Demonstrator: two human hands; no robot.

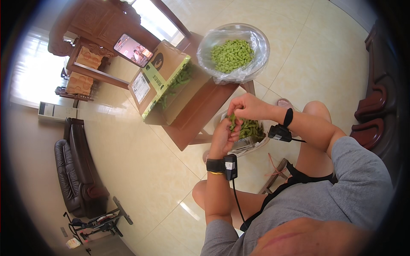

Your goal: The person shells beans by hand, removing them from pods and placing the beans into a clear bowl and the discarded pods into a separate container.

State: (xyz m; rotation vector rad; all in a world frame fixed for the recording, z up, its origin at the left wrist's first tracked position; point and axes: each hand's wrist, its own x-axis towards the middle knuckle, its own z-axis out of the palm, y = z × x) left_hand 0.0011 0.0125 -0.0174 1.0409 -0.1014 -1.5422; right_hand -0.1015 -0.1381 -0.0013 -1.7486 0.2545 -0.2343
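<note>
A green edamame pod point(232, 122) sits between my two hands, partly covered by fingers. My left hand point(224, 137) is closed round its lower part, and the bent fingers of my right hand point(247, 106) pinch at its upper end. Just below them, a bin point(261, 146) on the floor contains a heap of green pods point(252, 129). Farther off, a round metal bowl point(262, 36) lined with clear plastic holds shelled green beans point(232, 55). Left of it, an open cardboard box point(173, 112) with more pods inside rests tilted on the wooden stool point(200, 123).
A phone point(133, 50) with a lit screen leans on the box. Dark carved wooden furniture point(102, 19) stands behind it. On the left are a brown leather sofa point(79, 170) and exercise equipment point(100, 222). A dark wooden seat point(371, 106) is at the right.
</note>
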